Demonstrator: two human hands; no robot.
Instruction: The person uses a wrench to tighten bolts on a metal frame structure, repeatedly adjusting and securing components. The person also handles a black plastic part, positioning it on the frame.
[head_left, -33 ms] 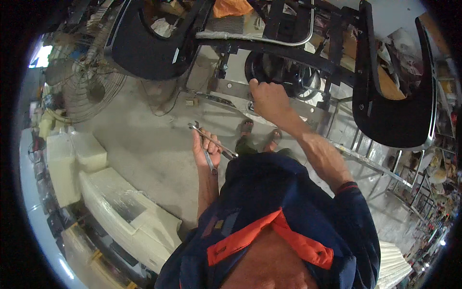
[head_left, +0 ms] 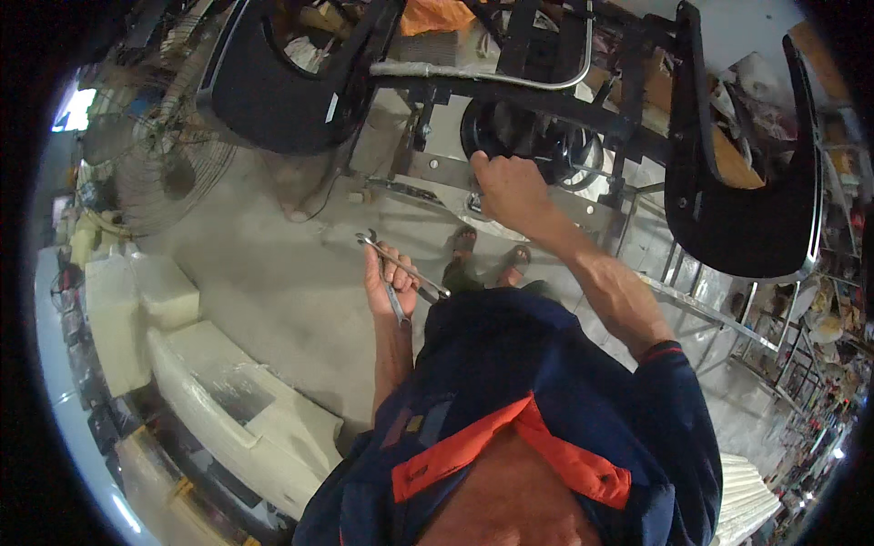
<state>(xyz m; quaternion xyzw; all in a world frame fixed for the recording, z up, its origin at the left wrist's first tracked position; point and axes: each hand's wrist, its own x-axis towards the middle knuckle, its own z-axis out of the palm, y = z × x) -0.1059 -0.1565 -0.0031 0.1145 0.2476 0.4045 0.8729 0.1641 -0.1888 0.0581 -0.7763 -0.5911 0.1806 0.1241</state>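
Low in front of me, my left hand (head_left: 390, 278) is closed round two metal wrenches (head_left: 421, 279) that cross each other in its fingers. Their open jaws stick out past the thumb. My right hand (head_left: 513, 189) reaches forward to a flat metal bar (head_left: 421, 166) on the near side of a black frame (head_left: 505, 91). Its fingers are curled in against the bar, by a small metal fitting (head_left: 474, 206). What they grip, if anything, is hidden under the hand. Just beyond the knuckles is a round black part (head_left: 487, 127) inside the frame.
Black U-shaped panels (head_left: 273, 118) (head_left: 742, 227) flank the frame left and right. A bent silver tube (head_left: 473, 75) crosses its top. A wire-guarded fan (head_left: 173, 173) stands at the left, above pale wrapped foam blocks (head_left: 228, 382). Metal racking (head_left: 719, 309) runs along the right.
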